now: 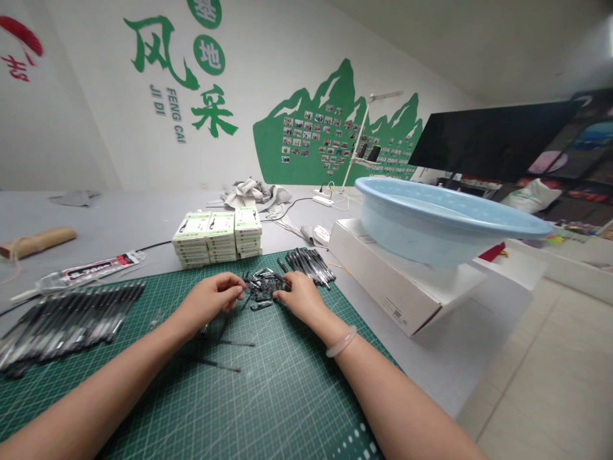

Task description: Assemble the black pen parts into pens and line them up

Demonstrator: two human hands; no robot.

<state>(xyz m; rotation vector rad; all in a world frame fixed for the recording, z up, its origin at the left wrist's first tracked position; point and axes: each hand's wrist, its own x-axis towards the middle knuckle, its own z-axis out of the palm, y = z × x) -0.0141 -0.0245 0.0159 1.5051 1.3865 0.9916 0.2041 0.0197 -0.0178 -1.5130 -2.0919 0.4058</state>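
Note:
A pile of small black and clear parts that look like pen caps and clips [263,287] lies on the green cutting mat [287,383] between my hands. At the pile's left edge my left hand [215,295] is closed in a pinch; whatever is between its fingertips is too small to make out. My right hand [304,297], with a pale bangle [341,342] on the wrist, reaches into the right side of the pile. Its thumb and fingers are curled together around a dark piece I cannot make out. Thin black refill-like sticks [223,366] lie on the mat below my left hand.
Black pens [71,326] lie in a row at left, and more pens [309,265] sit right of the pile. White-green boxes [218,239] are stacked behind. A blue basin [431,223] rests on a white carton [383,281]. A wooden roller [41,241] lies far left.

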